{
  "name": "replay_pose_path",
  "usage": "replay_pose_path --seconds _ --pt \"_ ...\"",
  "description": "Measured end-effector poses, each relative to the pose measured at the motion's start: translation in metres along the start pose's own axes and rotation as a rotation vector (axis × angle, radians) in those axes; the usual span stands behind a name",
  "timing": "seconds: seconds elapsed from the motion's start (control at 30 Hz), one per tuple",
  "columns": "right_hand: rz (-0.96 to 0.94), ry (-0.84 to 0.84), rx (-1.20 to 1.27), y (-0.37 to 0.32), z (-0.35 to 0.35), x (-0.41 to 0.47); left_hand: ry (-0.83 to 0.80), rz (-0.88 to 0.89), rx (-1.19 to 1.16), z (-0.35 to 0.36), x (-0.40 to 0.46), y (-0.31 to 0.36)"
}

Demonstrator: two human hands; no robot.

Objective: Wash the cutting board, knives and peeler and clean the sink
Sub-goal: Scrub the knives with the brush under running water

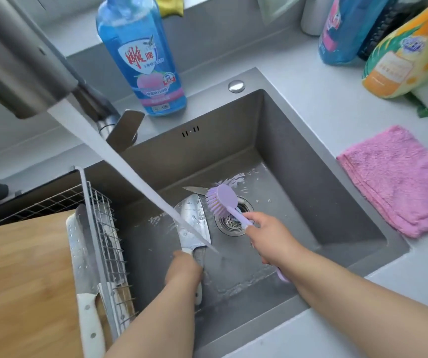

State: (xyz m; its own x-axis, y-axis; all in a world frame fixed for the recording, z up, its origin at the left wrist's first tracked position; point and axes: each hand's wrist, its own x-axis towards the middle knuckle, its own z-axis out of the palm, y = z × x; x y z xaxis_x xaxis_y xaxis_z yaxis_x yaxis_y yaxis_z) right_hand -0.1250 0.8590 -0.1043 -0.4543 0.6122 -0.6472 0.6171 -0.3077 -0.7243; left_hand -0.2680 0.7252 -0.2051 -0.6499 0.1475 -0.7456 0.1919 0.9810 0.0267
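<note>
Head view: a cleaver (pixel 194 223) is held low in the sink (pixel 298 156), blade flat and wet, tip pointing away, under a stream of water (pixel 120 164) from the faucet (pixel 19 65). Its handle is wrapped by the left hand (pixel 183 270), fingers curled tight round it. A lilac brush (pixel 220 198) is gripped by its handle in the right hand (pixel 269 241), fist closed; the bristle head is tilted toward the cleaver tip, just beside it, contact not clear. A second knife (pixel 194 189) is seen lying on the sink floor behind the brush, only its pointed blade showing. The drain (pixel 231 223) lies under the brush handle. Foam streaks are noted on the wet sink floor.

At the left edge a wire rack (pixel 104 228) is hung; in it another cleaver (pixel 81 254) with a white handle is stood against the wooden board (pixel 21 280). A blue soap bottle (pixel 140 55) is stood behind the sink rim. A pink cloth (pixel 398 182) is laid folded on the counter (pixel 323 99) to the right. More bottles (pixel 411 52) are grouped at the far right corner.
</note>
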Motion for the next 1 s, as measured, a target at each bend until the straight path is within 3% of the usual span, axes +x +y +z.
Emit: replay_pose_path --seconds 0.13,0.3,0.43,0.77,0.9,1.0 --pt "-0.012 0.000 0.005 0.000 -0.001 0.000 -0.014 0.069 0.028 0.002 0.008 0.000" --pt "0.007 0.003 0.003 -0.003 0.001 0.000 -0.032 -0.082 -0.266 -0.019 -0.011 0.000" --pt "0.030 0.001 -0.086 -0.007 -0.001 -0.004 0.121 -0.039 -0.356 -0.042 -0.034 -0.006" --pt "-0.174 -0.284 -0.834 -0.039 -0.014 -0.072 0.258 0.200 -0.153 -0.061 -0.096 -0.021" --pt "-0.239 -0.246 -0.996 -0.056 -0.001 -0.069 0.238 0.263 -0.079 -0.057 -0.111 -0.017" --pt "-0.173 -0.140 -1.056 -0.061 -0.010 -0.054 0.259 0.294 -0.119 -0.060 -0.118 -0.019"
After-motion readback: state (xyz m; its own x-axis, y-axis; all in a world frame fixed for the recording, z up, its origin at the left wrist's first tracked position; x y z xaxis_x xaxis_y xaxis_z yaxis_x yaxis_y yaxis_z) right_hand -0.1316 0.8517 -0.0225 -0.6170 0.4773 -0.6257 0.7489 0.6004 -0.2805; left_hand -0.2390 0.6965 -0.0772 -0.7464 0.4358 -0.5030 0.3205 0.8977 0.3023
